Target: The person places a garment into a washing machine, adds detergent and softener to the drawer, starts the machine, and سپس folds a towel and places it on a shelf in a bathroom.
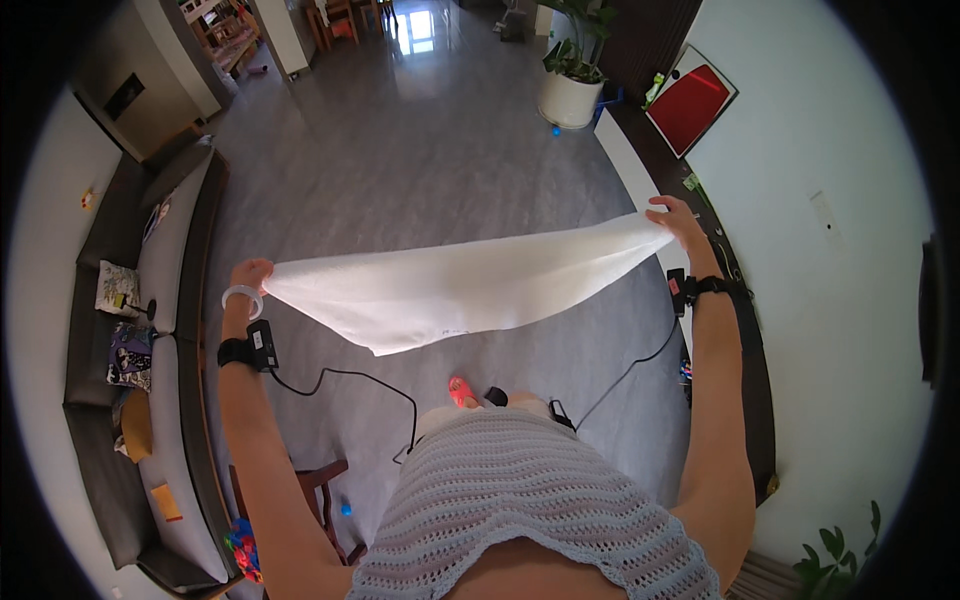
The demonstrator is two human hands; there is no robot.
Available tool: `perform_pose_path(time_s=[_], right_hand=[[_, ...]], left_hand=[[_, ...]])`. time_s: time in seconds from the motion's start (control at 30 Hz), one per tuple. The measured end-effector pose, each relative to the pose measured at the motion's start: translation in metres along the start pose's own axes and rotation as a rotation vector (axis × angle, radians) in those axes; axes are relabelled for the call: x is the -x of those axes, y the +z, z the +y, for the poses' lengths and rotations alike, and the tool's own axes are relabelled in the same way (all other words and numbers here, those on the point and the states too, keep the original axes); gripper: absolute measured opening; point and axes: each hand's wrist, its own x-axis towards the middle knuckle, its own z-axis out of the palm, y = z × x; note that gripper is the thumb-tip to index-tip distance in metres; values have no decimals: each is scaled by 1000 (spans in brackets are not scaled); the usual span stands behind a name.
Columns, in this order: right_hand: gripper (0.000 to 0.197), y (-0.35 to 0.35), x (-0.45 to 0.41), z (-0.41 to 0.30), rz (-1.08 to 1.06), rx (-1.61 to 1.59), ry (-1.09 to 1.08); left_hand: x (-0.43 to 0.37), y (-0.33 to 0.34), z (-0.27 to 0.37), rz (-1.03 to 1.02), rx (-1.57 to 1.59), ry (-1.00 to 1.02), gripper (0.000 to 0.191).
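A white cloth (465, 289), towel-like, hangs stretched between my two hands in front of me, above the floor. My left hand (253, 276) grips its left end, with a pale bangle (242, 301) on the wrist. At the upper right, my right hand (676, 222) pinches the other end, some of its fingers raised off the fabric. The lower edge sags to a corner left of the middle, and small dark marks show near that edge. Each forearm bears a strapped black device (262, 346) with a cable running towards my waist.
A long grey sofa (169, 420) with cushions lines the left wall. On the right runs a low dark-topped cabinet (739, 390). A potted plant (571, 97) stands far right beside a small blue ball (556, 130). A wooden chair (324, 487) is near my left elbow.
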Motion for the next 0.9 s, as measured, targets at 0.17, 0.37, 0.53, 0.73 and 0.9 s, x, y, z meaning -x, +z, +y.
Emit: perform_pose_path(time_s=[0.17, 0.37, 0.53, 0.73, 0.9], right_hand=[[30, 22, -79, -28, -138, -431, 95], [34, 28, -174, -34, -182, -422, 50], [37, 46, -277, -45, -244, -450, 5], [52, 65, -419, -97, -385, 90, -211], [48, 95, -520, -103, -168, 674, -559]], left_hand=[[-78, 12, 47, -82, 150, 13, 20], [-163, 46, 111, -103, 196, 5, 20], [-235, 63, 154, -29, 284, 25, 22], [-332, 62, 191, -15, 59, 223, 41], [-394, 74, 223, 16, -309, 308, 48]])
